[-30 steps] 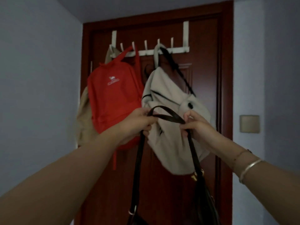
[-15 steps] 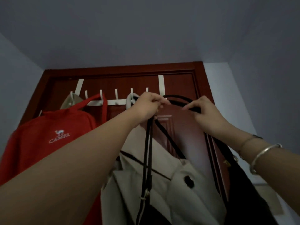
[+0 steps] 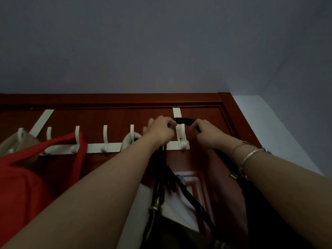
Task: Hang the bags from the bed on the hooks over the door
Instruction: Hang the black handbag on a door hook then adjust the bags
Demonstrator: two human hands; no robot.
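Note:
A white over-door hook rack [image 3: 100, 147] spans the dark red door [image 3: 111, 115]. My left hand [image 3: 159, 130] and my right hand [image 3: 209, 133] each pinch the black strap [image 3: 185, 120] of a dark handbag [image 3: 172, 229], holding it arched just above the rightmost hook [image 3: 181, 135]. The bag's body hangs low between my arms, mostly hidden. A red backpack [image 3: 23, 180] hangs from a hook on the left. A beige bag [image 3: 10, 142] hangs at the far left. A cream bag [image 3: 177, 209] hangs by its white loop [image 3: 131, 139].
Two hooks [image 3: 105, 139] in the middle of the rack carry nothing. The door frame [image 3: 231, 112] meets a pale wall [image 3: 280, 133] close on the right. The grey ceiling [image 3: 161, 42] fills the upper view.
Both hands rose with the black strap from chest height up to the rack, and now hold it over the rightmost hook. My view tilted upward and moved closer to the door.

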